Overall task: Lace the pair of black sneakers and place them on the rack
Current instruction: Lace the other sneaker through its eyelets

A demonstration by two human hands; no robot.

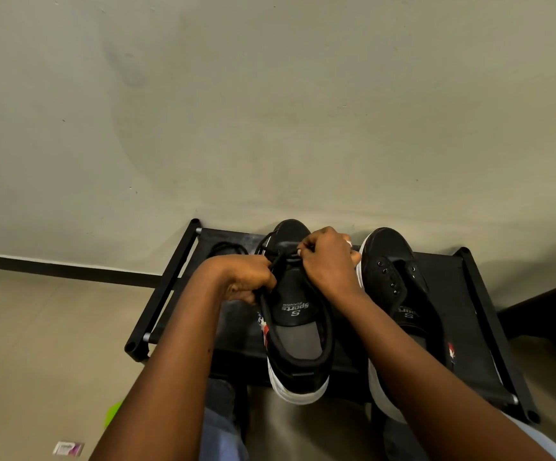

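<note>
head view, looking down, close over rack

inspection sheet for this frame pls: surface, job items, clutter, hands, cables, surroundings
Surface: black shoe rack top, against wall.
Job's things: left sneaker on rack, black lace being threaded; right sneaker beside it, eyelets empty; spare lace coiled on rack.
Clutter: green object and small packet on floor.
Grippers: left hand and right hand pinch the lace.
Cables: nothing seen.
Surroundings: beige wall, dark skirting, tiled floor.
</note>
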